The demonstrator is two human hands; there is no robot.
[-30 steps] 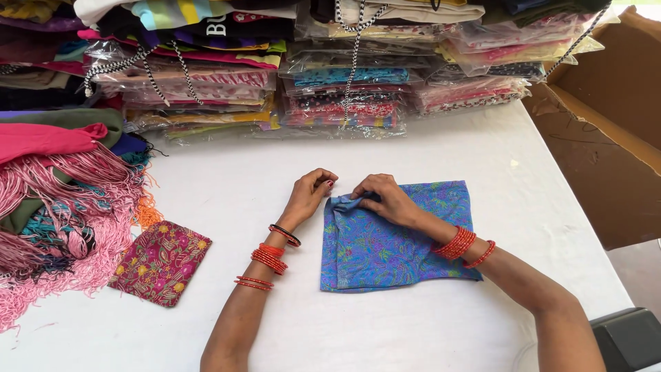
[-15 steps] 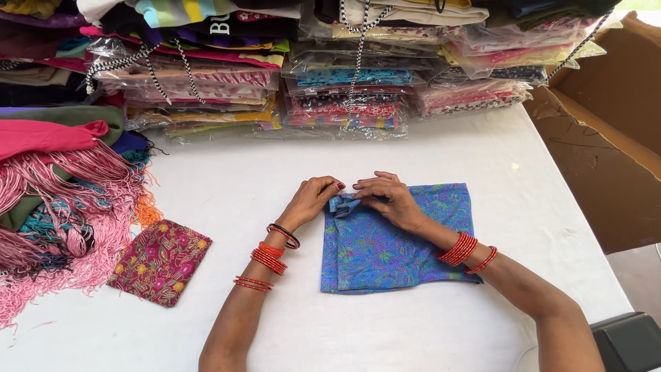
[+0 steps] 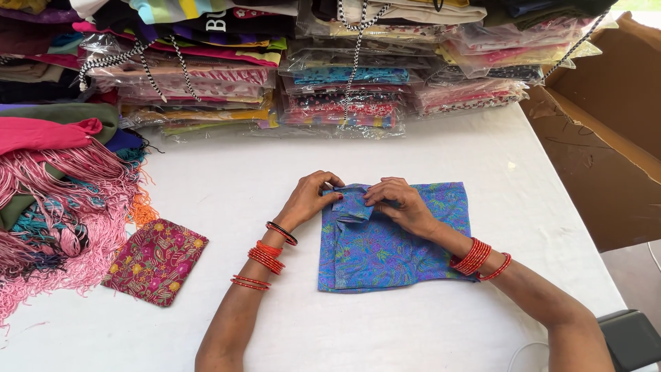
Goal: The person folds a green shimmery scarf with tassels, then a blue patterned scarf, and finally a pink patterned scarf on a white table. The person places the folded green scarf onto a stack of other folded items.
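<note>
A blue patterned cloth [image 3: 392,248] lies folded in a rough square on the white table [image 3: 227,179]. My left hand [image 3: 313,198] pinches the bunched top-left corner of the cloth. My right hand [image 3: 399,203] rests on the cloth just beside it, its fingers gripping the same gathered fold. Both wrists carry red bangles.
A small folded red floral cloth [image 3: 155,260] lies at the left. Pink fringed scarves [image 3: 62,207] pile at the left edge. Stacks of bagged fabrics [image 3: 344,83] line the far side. A cardboard box [image 3: 606,138] stands at the right, and a dark object [image 3: 630,337] sits at the lower right corner.
Both hands have stayed at the cloth's top-left corner; the right hand has slid slightly left, bunching the fold tighter against the left hand.
</note>
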